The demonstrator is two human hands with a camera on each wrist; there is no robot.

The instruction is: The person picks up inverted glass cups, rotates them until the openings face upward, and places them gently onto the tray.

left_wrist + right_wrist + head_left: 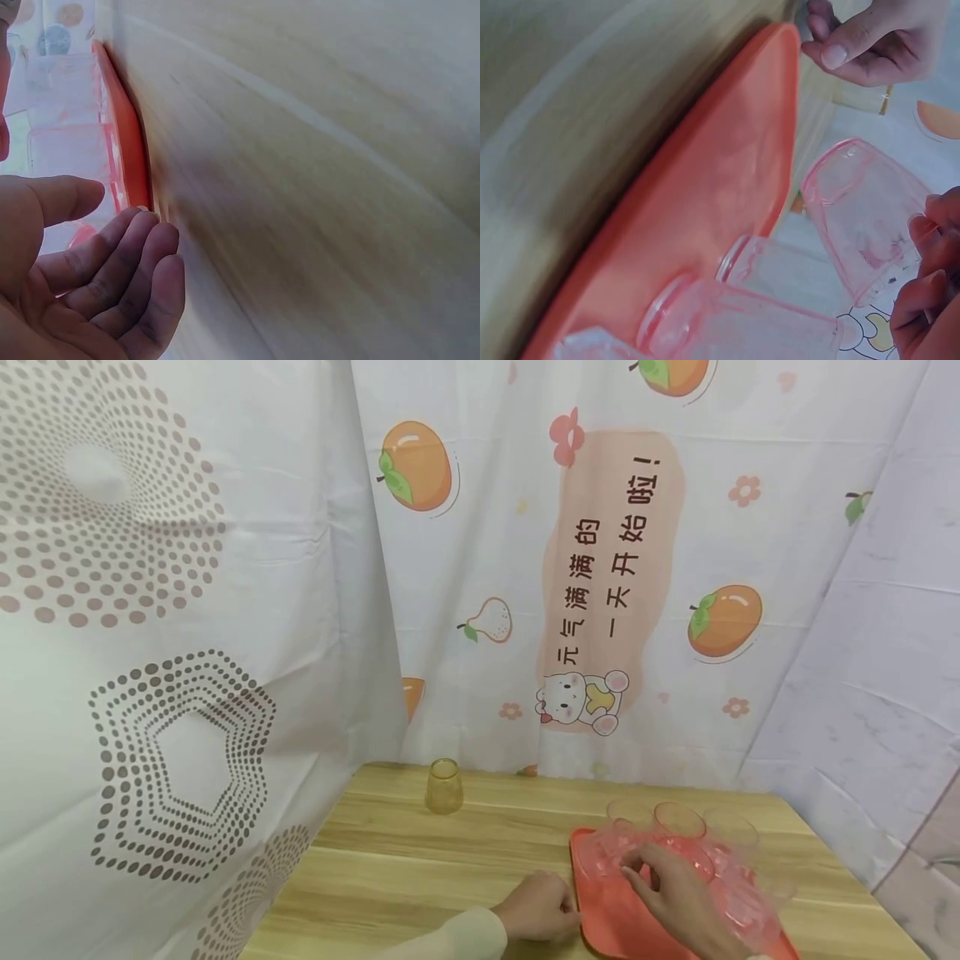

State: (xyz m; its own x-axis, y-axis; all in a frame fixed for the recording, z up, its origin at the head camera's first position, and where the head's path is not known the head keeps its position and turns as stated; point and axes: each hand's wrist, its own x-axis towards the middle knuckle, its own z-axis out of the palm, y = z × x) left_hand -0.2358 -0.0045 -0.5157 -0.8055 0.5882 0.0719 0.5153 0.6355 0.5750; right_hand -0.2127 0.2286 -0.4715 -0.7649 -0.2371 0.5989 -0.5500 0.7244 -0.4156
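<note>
A clear pinkish cup is tilted above the tray in the right wrist view. My right hand pinches it at one end with its fingertips; from the head view, the same hand is over the tray's left half. Below lies the red tray, with several clear and pinkish cups crowded at its back and right. My left hand is beside the tray's left edge, holding nothing. Its fingers are loosely curled near the tray rim; whether they touch it, I cannot tell.
Toward the back left of the wooden table stands a yellow see-through cup, narrower end up. Patterned curtains hang behind the table and along its left side.
</note>
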